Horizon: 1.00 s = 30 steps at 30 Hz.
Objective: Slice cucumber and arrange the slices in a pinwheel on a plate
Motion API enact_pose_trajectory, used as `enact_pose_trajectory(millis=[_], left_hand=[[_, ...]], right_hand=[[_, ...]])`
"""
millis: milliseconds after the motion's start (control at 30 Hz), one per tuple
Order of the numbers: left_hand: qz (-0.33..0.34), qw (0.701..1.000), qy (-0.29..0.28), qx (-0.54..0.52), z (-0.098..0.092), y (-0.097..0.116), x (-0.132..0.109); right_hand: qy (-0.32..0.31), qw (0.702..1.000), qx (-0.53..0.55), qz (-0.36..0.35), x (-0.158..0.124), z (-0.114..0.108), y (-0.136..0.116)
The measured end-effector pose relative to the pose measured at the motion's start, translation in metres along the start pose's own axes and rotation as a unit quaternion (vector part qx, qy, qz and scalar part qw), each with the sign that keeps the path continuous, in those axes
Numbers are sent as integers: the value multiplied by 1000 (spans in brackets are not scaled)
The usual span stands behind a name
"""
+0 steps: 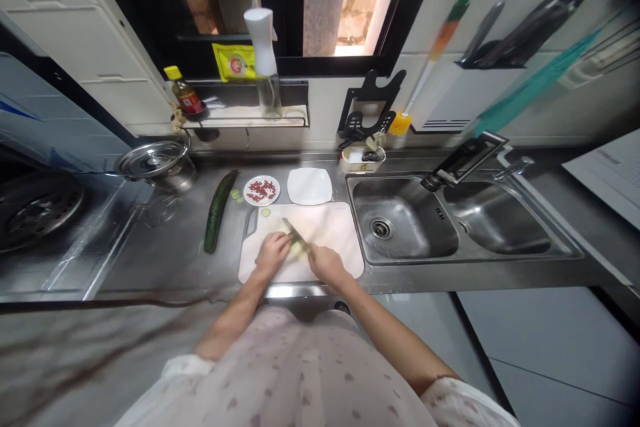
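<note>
Cucumber pieces (pixel 299 248) are set mid-board, toward the near edge of the white cutting board (pixel 345 240), right under the knife (pixel 296 233). Knife handle is clamped in the right grip (pixel 326 263); blade is angled toward the board's far left corner. Left grip (pixel 273 252) is curled beside the blade, likely for steadying; whether a piece is clamped in it cannot be told. One slice (pixel 266 212) is placed near the board's far left corner. Board is laid along the near edge of the desk (pixel 165 247), probably for reach. Whole cucumber (pixel 220 213) is parked off the board's left edge, presumably out of the blade's way.
</note>
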State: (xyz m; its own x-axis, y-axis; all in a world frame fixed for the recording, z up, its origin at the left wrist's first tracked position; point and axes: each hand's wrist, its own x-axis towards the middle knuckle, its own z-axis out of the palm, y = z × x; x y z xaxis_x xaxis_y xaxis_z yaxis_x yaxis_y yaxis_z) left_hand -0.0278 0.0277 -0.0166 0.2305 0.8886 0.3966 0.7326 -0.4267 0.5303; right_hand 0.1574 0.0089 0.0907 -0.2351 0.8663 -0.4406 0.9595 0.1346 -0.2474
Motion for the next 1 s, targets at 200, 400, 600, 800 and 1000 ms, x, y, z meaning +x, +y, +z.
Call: enact_pose_trajectory(millis=[200, 400, 600, 800, 1000], left_hand=[[-5, 1000, 3, -6, 0, 2, 0], [-18, 1000, -13, -17, 0, -1, 1], [-22, 999, -23, -11, -1, -2, 1], [-27, 999, -33, -9, -3, -1, 2], [-26, 999, -34, -11, -4, 0, 2]], right_hand=[[-8, 1000, -7, -2, 2, 1, 0], [-13, 1000, -10, -1, 7, 0, -4], [-12, 1000, -1, -11, 19, 3, -8], [6, 1000, 0, -27, 33, 3, -16], [4, 1000, 3, -23, 34, 5, -17]])
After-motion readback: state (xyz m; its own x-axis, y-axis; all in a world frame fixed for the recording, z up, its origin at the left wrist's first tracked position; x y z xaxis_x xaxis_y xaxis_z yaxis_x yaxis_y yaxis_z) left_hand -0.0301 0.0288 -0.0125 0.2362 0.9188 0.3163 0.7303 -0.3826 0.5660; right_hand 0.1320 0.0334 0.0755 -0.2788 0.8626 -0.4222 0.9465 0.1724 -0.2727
